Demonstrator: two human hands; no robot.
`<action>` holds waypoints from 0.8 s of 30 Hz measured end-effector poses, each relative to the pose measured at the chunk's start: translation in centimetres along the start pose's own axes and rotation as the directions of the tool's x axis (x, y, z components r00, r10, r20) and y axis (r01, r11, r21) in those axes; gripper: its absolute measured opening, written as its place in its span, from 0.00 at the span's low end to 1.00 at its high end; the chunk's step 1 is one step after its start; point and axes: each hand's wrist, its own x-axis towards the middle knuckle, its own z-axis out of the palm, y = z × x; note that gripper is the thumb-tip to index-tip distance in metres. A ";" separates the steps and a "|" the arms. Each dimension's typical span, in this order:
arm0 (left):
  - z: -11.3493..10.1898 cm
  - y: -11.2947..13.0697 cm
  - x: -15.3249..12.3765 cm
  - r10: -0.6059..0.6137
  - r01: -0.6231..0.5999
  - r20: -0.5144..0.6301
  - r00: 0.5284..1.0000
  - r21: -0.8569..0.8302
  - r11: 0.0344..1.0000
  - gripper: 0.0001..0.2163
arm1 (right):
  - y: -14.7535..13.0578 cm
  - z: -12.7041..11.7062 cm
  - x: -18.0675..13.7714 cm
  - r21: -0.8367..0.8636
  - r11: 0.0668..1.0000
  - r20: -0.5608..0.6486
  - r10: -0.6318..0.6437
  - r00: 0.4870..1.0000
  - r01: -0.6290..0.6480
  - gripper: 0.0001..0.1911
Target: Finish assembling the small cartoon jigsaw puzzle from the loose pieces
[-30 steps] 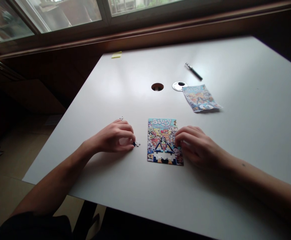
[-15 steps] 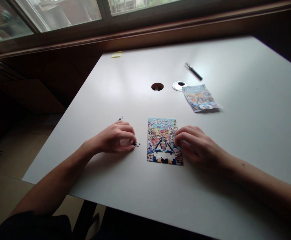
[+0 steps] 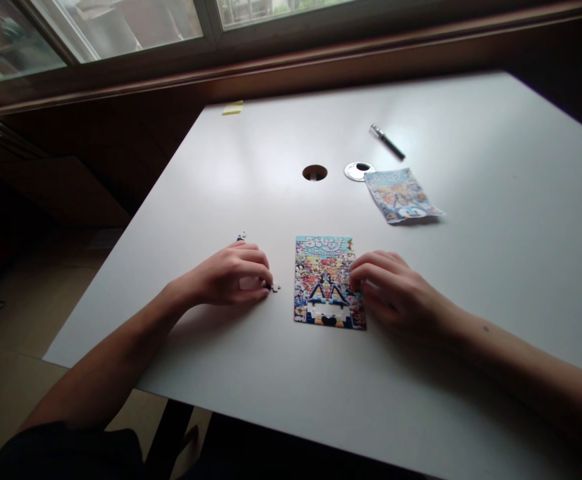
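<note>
A colourful jigsaw puzzle [image 3: 323, 277] lies flat on the white table, with a pale gap showing in its lower middle. My right hand [image 3: 388, 287] rests at the puzzle's right edge, fingers curled and touching it; the fingertips are partly hidden. To the left of the puzzle, my left hand [image 3: 235, 273] pinches a small dark-and-white puzzle piece [image 3: 275, 288] between thumb and fingers, low over the table. Behind that hand, another puzzle piece or two [image 3: 241, 236] show in part.
A creased picture sheet [image 3: 401, 195] with a matching design lies beyond the puzzle. Near it are a metal ring cover [image 3: 358, 171], a round table hole [image 3: 315, 173] and a dark pen-like tool [image 3: 387, 142]. A yellow sticker [image 3: 233, 107] marks the far left corner.
</note>
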 end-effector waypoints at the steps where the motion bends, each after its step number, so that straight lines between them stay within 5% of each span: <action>1: 0.0 0.0 0.0 0.000 0.000 -0.002 1.000 0.000 1.000 0.05 | 0.0 0.0 0.0 -0.001 1.000 -0.001 0.001 1.000 -0.001 0.15; 17: 0.2 -0.2 0.0 0.022 -0.022 -0.041 0.999 -0.001 1.000 0.09 | 0.0 -0.1 0.1 0.001 1.000 0.002 -0.003 1.000 0.003 0.15; 24: 0.1 -0.1 -0.1 0.009 -0.008 -0.032 0.999 0.019 1.000 0.03 | -0.2 0.0 0.1 0.003 1.000 -0.001 -0.004 1.000 0.004 0.16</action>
